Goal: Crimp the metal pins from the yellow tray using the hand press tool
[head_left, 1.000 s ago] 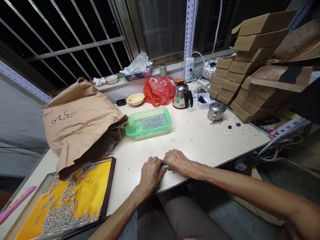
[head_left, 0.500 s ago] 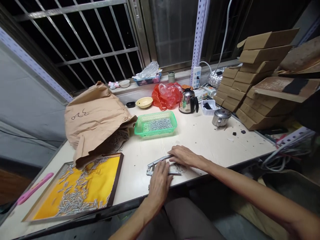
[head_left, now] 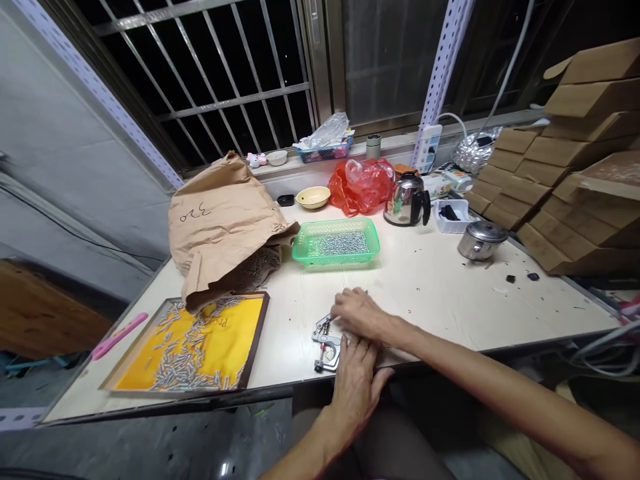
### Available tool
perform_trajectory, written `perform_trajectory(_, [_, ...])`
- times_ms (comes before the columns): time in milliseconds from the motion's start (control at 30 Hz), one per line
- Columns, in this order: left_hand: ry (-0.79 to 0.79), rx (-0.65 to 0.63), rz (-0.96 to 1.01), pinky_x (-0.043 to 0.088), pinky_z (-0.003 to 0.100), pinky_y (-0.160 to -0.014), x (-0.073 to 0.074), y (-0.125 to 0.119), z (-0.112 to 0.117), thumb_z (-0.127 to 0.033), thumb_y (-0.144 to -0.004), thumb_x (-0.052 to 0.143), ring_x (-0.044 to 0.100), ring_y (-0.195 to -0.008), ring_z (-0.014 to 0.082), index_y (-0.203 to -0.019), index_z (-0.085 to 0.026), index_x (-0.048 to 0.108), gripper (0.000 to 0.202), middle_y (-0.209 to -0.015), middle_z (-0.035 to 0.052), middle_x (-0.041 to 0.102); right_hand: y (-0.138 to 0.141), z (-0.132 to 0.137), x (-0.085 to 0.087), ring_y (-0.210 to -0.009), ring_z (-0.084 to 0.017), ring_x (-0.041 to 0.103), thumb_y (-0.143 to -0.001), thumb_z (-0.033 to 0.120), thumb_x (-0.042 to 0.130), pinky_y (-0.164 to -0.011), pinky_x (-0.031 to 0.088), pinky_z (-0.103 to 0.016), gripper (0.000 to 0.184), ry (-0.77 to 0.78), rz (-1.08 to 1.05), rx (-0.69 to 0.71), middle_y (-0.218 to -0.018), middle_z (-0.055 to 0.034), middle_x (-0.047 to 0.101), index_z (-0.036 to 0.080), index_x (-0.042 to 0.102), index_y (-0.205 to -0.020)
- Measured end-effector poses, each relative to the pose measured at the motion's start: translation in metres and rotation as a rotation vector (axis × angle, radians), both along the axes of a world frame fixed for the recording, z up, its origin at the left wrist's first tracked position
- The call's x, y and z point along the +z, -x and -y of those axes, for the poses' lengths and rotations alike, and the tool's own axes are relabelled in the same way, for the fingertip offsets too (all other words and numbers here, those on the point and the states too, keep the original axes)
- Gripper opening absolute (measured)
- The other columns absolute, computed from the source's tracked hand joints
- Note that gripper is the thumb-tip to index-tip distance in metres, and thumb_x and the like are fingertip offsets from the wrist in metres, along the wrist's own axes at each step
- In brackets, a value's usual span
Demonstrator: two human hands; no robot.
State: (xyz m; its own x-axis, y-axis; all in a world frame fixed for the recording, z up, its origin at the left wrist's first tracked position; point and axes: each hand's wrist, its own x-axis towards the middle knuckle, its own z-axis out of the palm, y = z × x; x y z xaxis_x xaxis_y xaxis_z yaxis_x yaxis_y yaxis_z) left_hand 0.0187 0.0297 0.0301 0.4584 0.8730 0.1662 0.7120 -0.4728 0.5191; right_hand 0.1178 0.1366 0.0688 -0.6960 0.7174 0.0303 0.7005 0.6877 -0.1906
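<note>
Fingers (head_left: pixel 345 301) press pliers (head_left: pixel 326 345) near bag (head_left: pixel 225 220) marked "320".

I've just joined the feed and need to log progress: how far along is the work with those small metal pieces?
Done: a layer of metal pieces lies in the green basket. In hand: both hands, the left hand and right hand, rest on a metal hand tool near the table's front edge. Left: many pieces are scattered on the yellow tray, and more spill from the brown paper bag.
</note>
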Motion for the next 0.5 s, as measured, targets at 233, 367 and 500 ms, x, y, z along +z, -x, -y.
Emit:
perform_trajectory(233, [-0.032, -0.094, 0.082, 0.034, 0.050, -0.106, -0.032, 0.009, 0.020, -0.046, -0.075, 0.062, 0.036, -0.130, 0.0332, -0.140, -0.023, 0.032, 0.075, -0.141, 0.0083, 0.041, 0.051, 0.034, -0.014, -0.087, -0.023, 0.044, -0.078, 0.018, 0.059, -0.069, 0.031, -0.036, 0.012, -0.118, -0.016, 0.418, -0.085, -0.0064, 0.054, 0.018, 0.058, -0.067])
perform_trajectory(367, [-0.102, -0.016, 0.042, 0.042, 0.044, -0.101, -0.071, 0.007, 0.016, -0.043, -0.081, 0.054, 0.050, -0.119, 0.0312, -0.137, -0.028, 0.038, 0.060, -0.133, 0.0052, 0.051, 0.053, 0.034, -0.029, -0.080, -0.020, 0.047, -0.079, 0.014, 0.055, -0.069, 0.033, -0.036, 0.008, -0.103, -0.115, 0.515, -0.080, -0.0036, 0.056, 0.019, 0.056, -0.074])
perform_trajectory(500, [-0.138, 0.034, 0.062, 0.049, 0.038, -0.092, -0.077, 0.000, 0.015, -0.033, -0.086, 0.047, 0.059, -0.106, 0.0276, -0.123, -0.034, 0.052, 0.037, -0.119, 0.0014, 0.063, 0.048, 0.041, -0.013, -0.072, -0.017, 0.050, -0.091, 0.011, 0.036, -0.066, 0.038, -0.032, 0.023, -0.025, -0.402, 0.401, -0.076, -0.0025, 0.056, 0.021, 0.055, -0.083])
